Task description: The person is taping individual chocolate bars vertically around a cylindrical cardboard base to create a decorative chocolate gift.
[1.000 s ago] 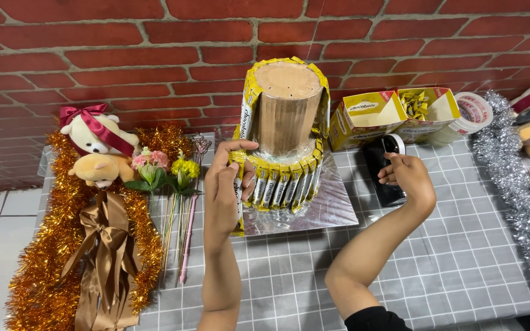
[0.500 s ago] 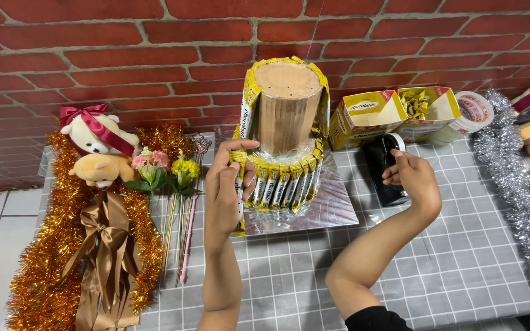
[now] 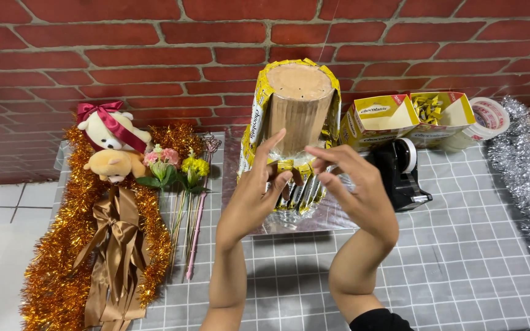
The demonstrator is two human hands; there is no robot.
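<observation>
A cardboard cylinder (image 3: 299,104) ringed with yellow snack packets (image 3: 295,190) stands as a two-tier tower on a silver board (image 3: 314,220) against the brick wall. Both my hands are raised in front of its lower tier. My right hand (image 3: 357,196) pinches a short strip of clear tape (image 3: 338,179). My left hand (image 3: 256,196) meets the strip's other end with thumb and fingertips. A black tape dispenser (image 3: 400,171) sits just right of my right hand.
Gold tinsel (image 3: 56,257), two small teddy bears (image 3: 108,138), a brown ribbon (image 3: 111,245), artificial flowers (image 3: 176,168) and a pink stick (image 3: 197,227) lie at the left. Open yellow boxes (image 3: 378,116), a tape roll (image 3: 489,119) and silver tinsel (image 3: 522,184) are at the right. The checked grey cloth (image 3: 449,270) covers the table.
My right hand left the tape dispenser and came left to the tower's front with a tape strip. My left hand lifted off the lower packets to meet it.
</observation>
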